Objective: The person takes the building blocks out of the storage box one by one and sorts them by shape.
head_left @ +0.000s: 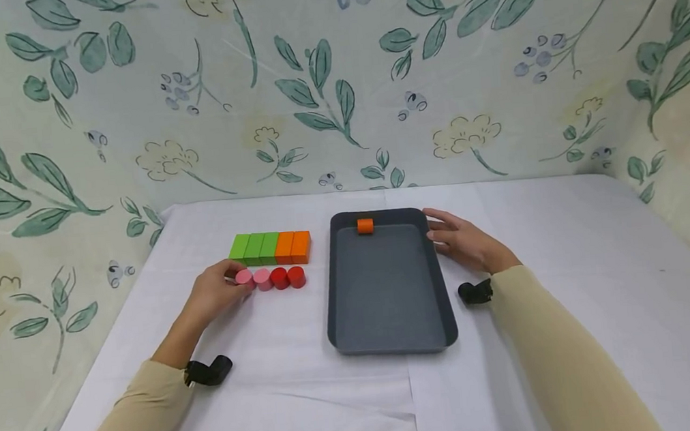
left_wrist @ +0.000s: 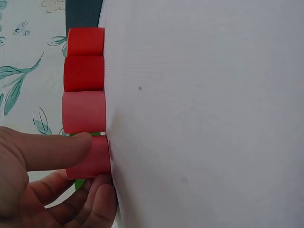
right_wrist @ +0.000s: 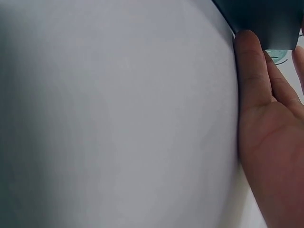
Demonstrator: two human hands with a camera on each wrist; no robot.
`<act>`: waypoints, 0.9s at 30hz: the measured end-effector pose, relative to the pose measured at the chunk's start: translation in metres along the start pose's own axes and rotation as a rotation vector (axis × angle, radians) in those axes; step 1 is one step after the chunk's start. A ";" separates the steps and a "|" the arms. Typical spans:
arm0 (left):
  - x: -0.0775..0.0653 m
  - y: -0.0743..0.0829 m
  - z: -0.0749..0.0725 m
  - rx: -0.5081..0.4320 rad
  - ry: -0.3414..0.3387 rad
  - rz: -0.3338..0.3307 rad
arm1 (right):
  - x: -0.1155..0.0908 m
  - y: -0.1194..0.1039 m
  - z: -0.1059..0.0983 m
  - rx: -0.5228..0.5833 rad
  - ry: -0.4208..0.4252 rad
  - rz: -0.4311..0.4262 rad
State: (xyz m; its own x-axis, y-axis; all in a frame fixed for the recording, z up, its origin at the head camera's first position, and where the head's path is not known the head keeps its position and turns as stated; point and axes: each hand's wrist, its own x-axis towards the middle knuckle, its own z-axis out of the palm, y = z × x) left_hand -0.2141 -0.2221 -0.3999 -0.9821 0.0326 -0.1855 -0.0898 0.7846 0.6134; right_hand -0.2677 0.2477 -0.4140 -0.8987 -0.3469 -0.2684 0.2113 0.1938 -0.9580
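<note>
My left hand (head_left: pixel 215 294) pinches the leftmost pink cylinder (left_wrist: pixel 97 159), thumb on one side and fingertips on the other. A slight gap parts it from the second pink cylinder (head_left: pixel 263 279). Two red cylinders, a left one (head_left: pixel 279 278) and a right one (head_left: pixel 296 277), continue that row on the cloth. My right hand (head_left: pixel 467 244) lies beside the dark grey tray (head_left: pixel 389 294), fingers extended along its right wall. In the right wrist view a fingertip meets the tray's side (right_wrist: pixel 270 26). An orange cylinder (head_left: pixel 365 227) sits inside the tray against its far end.
Just behind the cylinders stands a row of three green blocks (head_left: pixel 253 249) and two orange blocks (head_left: pixel 292 248), packed side by side. White cloth (head_left: pixel 311 396) covers the table. A floral curtain (head_left: pixel 334 93) rises at the table's far edge and continues on both sides.
</note>
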 end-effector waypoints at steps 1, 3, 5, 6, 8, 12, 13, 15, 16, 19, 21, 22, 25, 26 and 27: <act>0.000 0.001 -0.001 0.008 -0.009 0.004 | 0.000 0.000 0.000 0.002 -0.001 -0.001; 0.000 0.002 -0.005 0.034 -0.036 0.018 | 0.000 0.000 0.000 0.004 -0.004 -0.004; 0.000 0.005 -0.010 0.071 -0.068 0.038 | 0.000 0.000 -0.001 0.006 -0.007 -0.006; 0.000 0.006 -0.013 0.089 -0.084 0.044 | -0.001 0.000 -0.001 0.005 -0.010 -0.009; -0.001 0.009 -0.018 0.124 -0.114 0.062 | 0.000 0.001 -0.002 0.006 -0.005 -0.003; -0.006 0.014 -0.032 0.196 -0.119 0.071 | 0.001 0.001 0.000 0.007 -0.006 -0.005; -0.008 0.017 -0.036 0.213 -0.097 0.082 | 0.001 0.001 0.001 0.007 -0.006 -0.002; -0.012 0.026 -0.045 0.232 -0.036 0.123 | 0.002 0.000 0.002 0.004 -0.012 -0.008; -0.014 0.035 -0.048 0.236 -0.003 0.155 | 0.003 -0.001 0.002 0.001 -0.006 -0.004; -0.016 0.070 -0.051 0.244 0.036 0.300 | 0.003 -0.002 0.002 -0.003 -0.002 -0.009; -0.014 0.097 -0.047 0.275 0.005 0.403 | 0.003 -0.001 0.001 -0.001 -0.010 -0.018; -0.012 0.113 -0.045 0.299 -0.022 0.445 | 0.003 0.000 0.001 0.002 -0.015 -0.021; -0.002 0.156 -0.033 0.406 -0.093 0.576 | 0.003 0.002 0.001 0.003 -0.011 -0.011; 0.003 0.170 -0.029 0.450 -0.112 0.606 | 0.002 0.003 0.001 0.002 -0.001 -0.004; 0.007 0.183 -0.024 0.490 -0.125 0.637 | 0.001 0.004 0.001 0.001 0.011 0.001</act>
State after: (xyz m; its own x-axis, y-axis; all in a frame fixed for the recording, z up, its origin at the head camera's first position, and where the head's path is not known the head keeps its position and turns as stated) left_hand -0.2415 -0.0930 -0.2701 -0.7917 0.6107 -0.0164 0.5915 0.7730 0.2294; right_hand -0.2679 0.2473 -0.4179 -0.9025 -0.3367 -0.2686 0.2128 0.1936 -0.9577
